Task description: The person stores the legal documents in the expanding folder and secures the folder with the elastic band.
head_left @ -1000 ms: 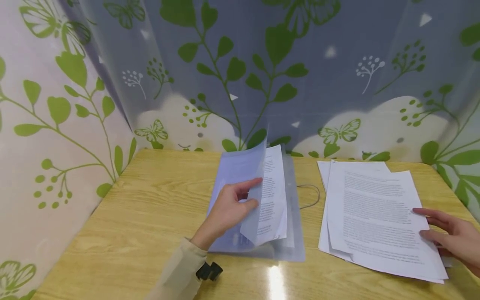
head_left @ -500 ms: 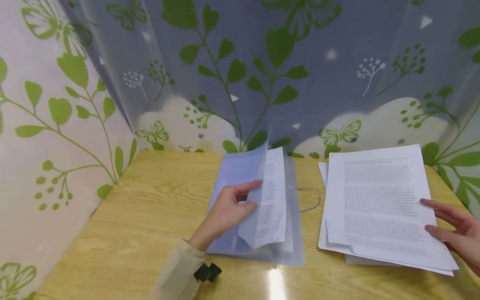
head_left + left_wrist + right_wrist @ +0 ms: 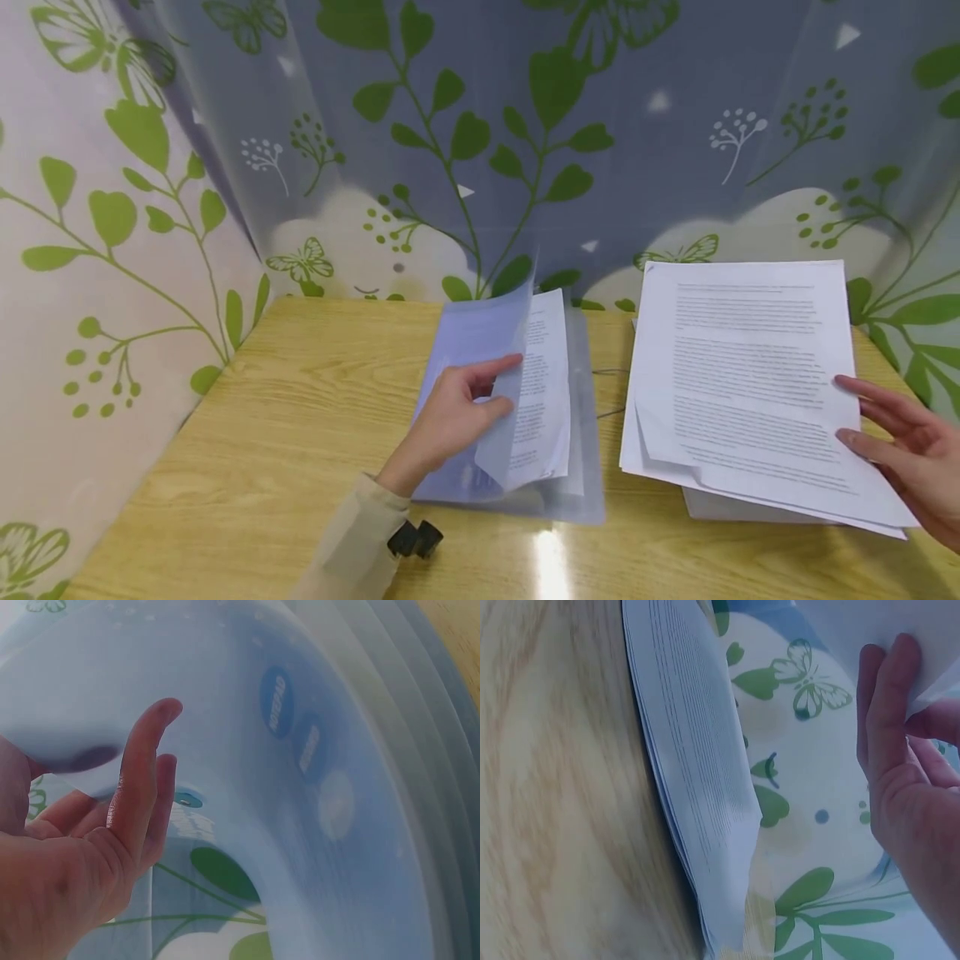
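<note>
My left hand [image 3: 461, 417] pinches the edge of the translucent bluish cover of a plastic folder [image 3: 468, 333], holding it partly lifted. Printed sheets [image 3: 551, 383] show inside the folder, right of that edge. The left wrist view has the curved plastic cover [image 3: 352, 840] beside the fingers, with blue oval marks on it. On the right, my right hand [image 3: 911, 446] grips the right edge of printed papers [image 3: 750, 375], raised and tilted, one lower corner curled. Beneath them lie more papers [image 3: 697, 750], mostly hidden in the head view.
The wooden table [image 3: 300, 400] reaches back to a leaf-patterned curtain [image 3: 480, 150], with another curtain side [image 3: 112, 275] at the left. A thin grey cord loop [image 3: 611, 372] runs between the folder and the papers, partly covered by them.
My right hand has raised the papers and shifted them up and slightly left, so they now overlap the cord loop and show more underneath. The left hand and folder stay nearly as they were.
</note>
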A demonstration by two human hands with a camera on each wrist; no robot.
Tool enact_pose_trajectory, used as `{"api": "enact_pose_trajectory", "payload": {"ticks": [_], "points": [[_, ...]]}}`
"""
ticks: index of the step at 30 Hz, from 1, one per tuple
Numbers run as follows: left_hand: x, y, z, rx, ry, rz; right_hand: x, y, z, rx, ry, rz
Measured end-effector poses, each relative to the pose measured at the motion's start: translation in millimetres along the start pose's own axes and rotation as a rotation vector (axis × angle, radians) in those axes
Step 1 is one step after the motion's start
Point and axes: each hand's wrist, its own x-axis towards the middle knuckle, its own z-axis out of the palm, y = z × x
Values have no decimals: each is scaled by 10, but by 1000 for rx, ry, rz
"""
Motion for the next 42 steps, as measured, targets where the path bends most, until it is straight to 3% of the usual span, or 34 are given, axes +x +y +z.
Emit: {"api": "enact_pose_trajectory", "payload": {"ticks": [6, 23, 42], "points": [[12, -18, 1, 7, 7, -5, 10, -17, 123, -8, 23, 48], [-1, 33, -53, 12, -2, 7, -16, 89, 246, 59, -105, 39], [-1, 19, -75, -20, 8, 10, 73, 165, 408, 7, -137, 88]]}}
